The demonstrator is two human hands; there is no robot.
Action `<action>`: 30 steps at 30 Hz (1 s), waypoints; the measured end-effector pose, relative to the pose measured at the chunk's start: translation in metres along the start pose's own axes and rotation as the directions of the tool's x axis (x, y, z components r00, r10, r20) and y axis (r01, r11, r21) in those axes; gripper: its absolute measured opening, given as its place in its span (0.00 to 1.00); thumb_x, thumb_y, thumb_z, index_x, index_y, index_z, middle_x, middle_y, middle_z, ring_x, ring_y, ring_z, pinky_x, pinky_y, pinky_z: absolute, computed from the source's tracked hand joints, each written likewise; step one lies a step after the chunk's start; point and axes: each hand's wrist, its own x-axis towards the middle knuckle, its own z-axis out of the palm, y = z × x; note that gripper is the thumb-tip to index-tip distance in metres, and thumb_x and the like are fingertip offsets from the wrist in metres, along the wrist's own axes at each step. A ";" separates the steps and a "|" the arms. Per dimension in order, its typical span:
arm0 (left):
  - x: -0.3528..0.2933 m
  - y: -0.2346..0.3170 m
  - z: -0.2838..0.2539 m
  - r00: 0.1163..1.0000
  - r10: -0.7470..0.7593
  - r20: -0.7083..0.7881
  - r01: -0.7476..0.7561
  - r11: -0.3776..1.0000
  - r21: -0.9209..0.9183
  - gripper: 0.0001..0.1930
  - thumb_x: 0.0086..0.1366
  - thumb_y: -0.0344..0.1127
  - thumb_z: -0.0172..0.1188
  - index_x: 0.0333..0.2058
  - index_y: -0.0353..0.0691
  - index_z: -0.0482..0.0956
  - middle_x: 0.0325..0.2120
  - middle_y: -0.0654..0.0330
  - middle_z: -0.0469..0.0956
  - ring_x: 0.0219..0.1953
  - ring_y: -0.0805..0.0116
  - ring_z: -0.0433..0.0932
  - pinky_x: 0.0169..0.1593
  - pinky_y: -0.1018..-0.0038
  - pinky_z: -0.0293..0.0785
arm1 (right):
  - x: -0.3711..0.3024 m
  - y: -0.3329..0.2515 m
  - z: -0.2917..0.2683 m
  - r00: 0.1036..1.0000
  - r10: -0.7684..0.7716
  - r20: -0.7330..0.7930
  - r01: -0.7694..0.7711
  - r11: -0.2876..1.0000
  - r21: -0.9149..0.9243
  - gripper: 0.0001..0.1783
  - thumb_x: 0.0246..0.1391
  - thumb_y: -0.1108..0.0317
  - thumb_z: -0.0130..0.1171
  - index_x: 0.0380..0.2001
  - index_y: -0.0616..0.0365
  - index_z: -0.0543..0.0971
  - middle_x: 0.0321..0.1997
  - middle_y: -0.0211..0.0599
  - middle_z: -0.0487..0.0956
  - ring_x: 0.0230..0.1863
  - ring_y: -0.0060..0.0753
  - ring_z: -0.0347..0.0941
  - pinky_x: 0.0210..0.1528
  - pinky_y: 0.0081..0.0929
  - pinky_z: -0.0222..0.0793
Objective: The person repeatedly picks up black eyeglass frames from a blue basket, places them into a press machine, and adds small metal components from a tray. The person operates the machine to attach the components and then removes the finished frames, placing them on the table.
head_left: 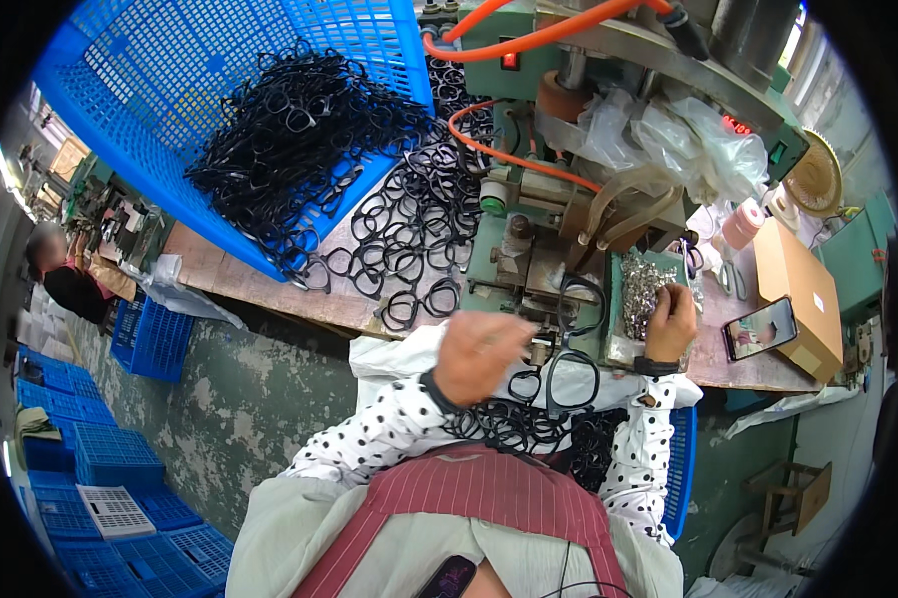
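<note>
My left hand [479, 354] is closed on a black glasses frame [569, 374] held at the green machine [569, 219] in front of me. My right hand [671, 321] rests in a small tray of shiny metal parts [640, 289], fingers pinched among them. Whether it holds a part cannot be told. Many more black glasses frames [409, 229] lie loose on the wooden bench, spilling out of a tilted blue plastic crate [170, 90]. Another heap of frames [529, 429] sits in my lap.
A phone [760, 327] and a cardboard box [798, 289] lie at the bench's right end. Orange hoses [509, 149] and clear plastic bags [668, 130] hang on the machine. Blue crates [100, 468] are stacked on the floor at left, where another person [65, 274] sits.
</note>
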 end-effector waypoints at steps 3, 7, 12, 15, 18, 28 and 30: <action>-0.039 -0.049 -0.018 0.917 -0.397 0.046 0.374 0.894 0.247 0.15 0.57 0.30 0.60 0.45 0.44 0.79 0.34 0.58 0.74 0.31 0.52 0.76 0.36 0.58 0.73 | 0.000 -0.003 0.001 1.000 -0.012 -0.006 0.012 1.000 0.012 0.05 0.56 0.71 0.58 0.36 0.55 0.79 0.30 0.38 0.81 0.32 0.43 0.76 0.34 0.37 0.70; -0.051 -0.108 -0.029 0.647 -0.758 0.077 0.585 0.559 0.587 0.16 0.62 0.44 0.61 0.44 0.42 0.77 0.37 0.49 0.72 0.34 0.45 0.77 0.36 0.56 0.74 | -0.001 -0.004 0.001 0.996 -0.080 -0.027 0.079 0.996 -0.040 0.04 0.56 0.72 0.58 0.36 0.55 0.78 0.31 0.38 0.81 0.32 0.42 0.77 0.33 0.36 0.70; -0.036 -0.147 -0.026 0.477 -0.856 0.199 0.539 0.464 0.703 0.17 0.56 0.51 0.64 0.37 0.46 0.77 0.39 0.47 0.72 0.34 0.44 0.77 0.38 0.53 0.75 | -0.004 -0.001 0.001 0.998 0.069 -0.001 -0.069 0.996 0.055 0.08 0.52 0.76 0.59 0.36 0.51 0.80 0.31 0.35 0.82 0.32 0.39 0.77 0.36 0.33 0.71; -0.024 -0.172 -0.039 0.515 -0.802 0.303 0.450 0.554 0.701 0.11 0.59 0.41 0.56 0.35 0.41 0.77 0.27 0.48 0.80 0.31 0.51 0.81 0.35 0.58 0.76 | 0.008 -0.014 -0.006 0.975 -0.214 -0.051 0.205 0.968 -0.144 0.09 0.49 0.77 0.60 0.33 0.51 0.81 0.30 0.33 0.81 0.31 0.37 0.75 0.40 0.32 0.70; 0.020 -0.160 -0.062 0.385 -0.825 0.413 0.706 0.552 0.445 0.10 0.62 0.35 0.51 0.33 0.33 0.74 0.17 0.55 0.78 0.20 0.64 0.80 0.26 0.69 0.75 | 0.001 -0.008 -0.004 1.000 0.003 0.007 -0.002 1.000 -0.009 0.09 0.46 0.77 0.62 0.31 0.50 0.84 0.29 0.32 0.81 0.30 0.35 0.74 0.42 0.30 0.70; 0.070 -0.003 -0.018 0.967 0.251 0.039 -0.249 0.968 -0.041 0.17 0.53 0.29 0.64 0.44 0.41 0.78 0.38 0.61 0.80 0.39 0.64 0.78 0.44 0.65 0.73 | 0.015 -0.138 -0.038 0.903 0.213 0.374 -0.416 0.657 0.629 0.08 0.49 0.80 0.63 0.35 0.64 0.84 0.31 0.30 0.82 0.30 0.16 0.72 0.35 0.15 0.67; 0.074 0.010 -0.004 0.945 0.321 0.061 -0.317 0.946 -0.071 0.19 0.53 0.32 0.65 0.45 0.40 0.78 0.38 0.62 0.79 0.39 0.65 0.78 0.46 0.65 0.73 | 0.013 -0.150 -0.039 0.906 0.166 0.388 -0.401 0.631 0.664 0.10 0.48 0.79 0.64 0.37 0.64 0.83 0.32 0.30 0.81 0.30 0.16 0.71 0.34 0.14 0.66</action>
